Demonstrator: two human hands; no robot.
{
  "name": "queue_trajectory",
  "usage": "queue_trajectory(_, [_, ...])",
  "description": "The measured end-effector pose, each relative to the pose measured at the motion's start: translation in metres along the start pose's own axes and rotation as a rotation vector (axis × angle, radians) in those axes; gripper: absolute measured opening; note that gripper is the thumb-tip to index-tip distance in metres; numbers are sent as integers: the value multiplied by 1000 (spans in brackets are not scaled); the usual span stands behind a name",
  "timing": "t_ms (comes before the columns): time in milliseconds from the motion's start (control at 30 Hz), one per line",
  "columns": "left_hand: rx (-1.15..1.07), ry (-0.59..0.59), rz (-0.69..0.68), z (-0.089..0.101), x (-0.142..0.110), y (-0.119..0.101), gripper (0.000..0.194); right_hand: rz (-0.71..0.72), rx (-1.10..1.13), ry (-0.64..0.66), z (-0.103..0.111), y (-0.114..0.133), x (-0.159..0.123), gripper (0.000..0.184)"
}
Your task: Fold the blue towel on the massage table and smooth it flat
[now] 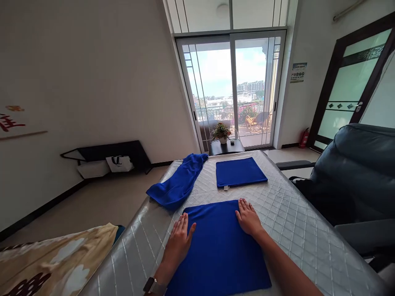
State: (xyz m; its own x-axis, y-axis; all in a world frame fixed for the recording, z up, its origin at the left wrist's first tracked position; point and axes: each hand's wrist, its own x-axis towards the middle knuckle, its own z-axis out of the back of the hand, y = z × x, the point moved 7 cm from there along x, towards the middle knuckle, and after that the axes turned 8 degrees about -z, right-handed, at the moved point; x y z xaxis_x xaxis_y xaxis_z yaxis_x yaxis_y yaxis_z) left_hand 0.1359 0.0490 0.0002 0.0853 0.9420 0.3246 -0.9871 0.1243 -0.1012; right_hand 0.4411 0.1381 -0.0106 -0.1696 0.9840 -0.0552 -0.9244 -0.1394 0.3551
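Observation:
A blue cushion cover [220, 250] lies flat on the quilted silver mattress [286, 222] right in front of me. My left hand [179, 237] rests on its left edge near the far left corner, fingers stretched out and thumb apart. On the far right corner lies my right hand [247, 216], its fingers extended flat. Neither hand grips the cloth. Beyond it, a second blue cushion cover [240, 172] is spread flat, with a small white tag on its near edge. A crumpled blue cloth [180, 183] sits at the mattress's far left, one end over the edge.
Past the mattress's far end stands a small black table [226, 148] with a potted plant [222, 132]. A dark armchair [361, 164] is close on the right. A patterned blanket [61, 263] lies at the lower left. White bags [119, 163] stand by the left wall.

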Motion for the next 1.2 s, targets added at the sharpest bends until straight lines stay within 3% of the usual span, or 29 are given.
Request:
queue_trajectory(100, [-15, 54, -219, -1, 14, -62, 68, 2, 12, -11, -3, 0, 2, 69])
queue_trajectory(233, [-61, 88, -455, -11, 45, -164, 63, 14, -6, -27, -7, -3, 4, 68])
queue_trajectory(333, [-110, 129, -477, -26, 73, -222, 67, 69, -57, -31, -11, -5, 3, 67])
queue_trajectory(433, [-167, 128, -429, -40, 94, -248, 70, 113, -125, -32, -14, -6, 2, 70])
queue_trajectory(533, [-211, 125, -400, -51, 101, -244, 71, 118, -161, -35, -15, -5, 3, 69])
queue_trajectory(700, [-201, 164, -355, -60, 95, -215, 73, 61, -142, -39, -12, -4, 4, 67])
queue_trajectory(1000, [-170, 180, -313, -53, 86, -192, 75, 21, -128, -22, -10, -6, 4, 65])
queue_trajectory(1200, [-128, 199, -221, -43, 80, -150, 82, 7, -111, -30, -9, -7, 3, 68])
